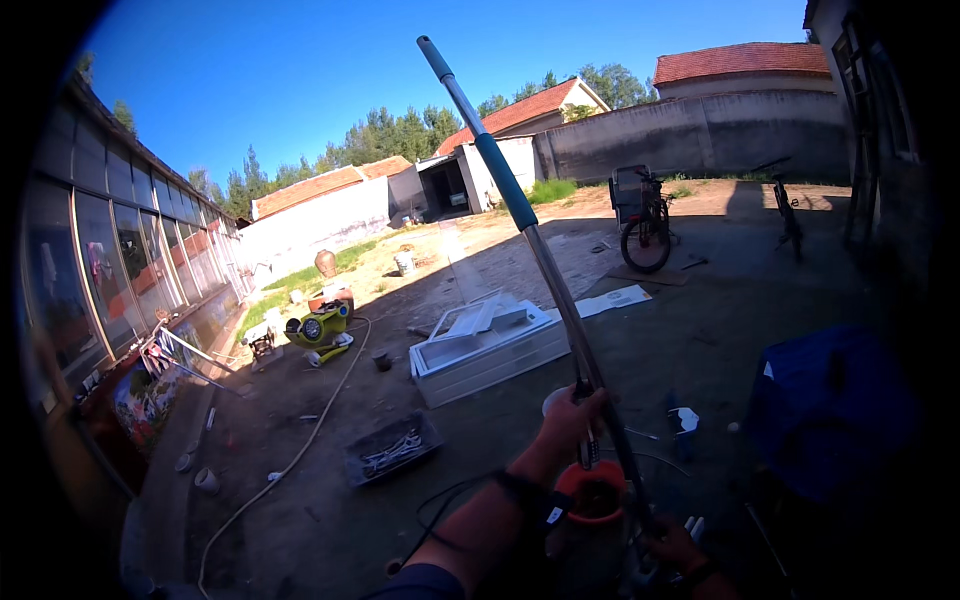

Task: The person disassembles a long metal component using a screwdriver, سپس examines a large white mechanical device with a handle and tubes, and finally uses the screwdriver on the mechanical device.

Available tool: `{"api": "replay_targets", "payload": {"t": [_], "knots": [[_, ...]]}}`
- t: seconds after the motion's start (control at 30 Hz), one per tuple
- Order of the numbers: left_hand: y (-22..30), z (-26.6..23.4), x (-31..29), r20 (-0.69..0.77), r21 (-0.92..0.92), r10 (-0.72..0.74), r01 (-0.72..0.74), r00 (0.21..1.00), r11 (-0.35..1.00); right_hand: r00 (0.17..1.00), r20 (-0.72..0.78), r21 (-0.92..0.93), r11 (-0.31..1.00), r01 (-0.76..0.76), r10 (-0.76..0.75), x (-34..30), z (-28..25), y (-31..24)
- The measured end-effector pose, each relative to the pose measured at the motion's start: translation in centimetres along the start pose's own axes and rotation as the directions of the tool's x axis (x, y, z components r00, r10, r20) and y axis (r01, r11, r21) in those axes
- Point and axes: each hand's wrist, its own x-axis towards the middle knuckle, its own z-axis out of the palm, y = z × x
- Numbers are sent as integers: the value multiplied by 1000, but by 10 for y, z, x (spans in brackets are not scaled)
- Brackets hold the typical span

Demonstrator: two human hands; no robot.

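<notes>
A long metal telescopic pole (546, 262) with teal grip sleeves slants up and away to the left across the middle of the view. My left hand (572, 418) is closed round its lower shaft, and a small dark object hangs just under the fingers, too dim to name. My right hand (676, 548) is lower and nearer, in shadow, its fingers bent at the pole's bottom end. What the pole ends in there is too dark to make out. Behind my left wrist stands an orange-red bucket (571, 481) with dark contents.
Ahead lies a white cabinet-like box (497, 371) with panels on top. A dark tray of wrenches (397, 452), a hose (312, 440) and a yellow-green machine (318, 325) are to the left. A blue covered bulk (830, 410) is at right; a bicycle (646, 235) stands farther off.
</notes>
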Motion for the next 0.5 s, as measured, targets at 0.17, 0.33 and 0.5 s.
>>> {"api": "replay_targets", "payload": {"t": [0.17, 0.33, 0.5], "knots": [[-22, 30, -19, -45, -61, -20, 17, 999, 998, 935, 215, 190, 926, -325, 283, -13, 0, -15], [-48, 54, -25, -9, -18, -80, 80, 997, 997, 962, 185, 151, 962, -229, 200, -18, -9, -40], [-71, 74, -31, 114, 147, 38, -55, 993, 988, 976, 51, 275, 937, -217, 211, 4, -15, -55]]}}
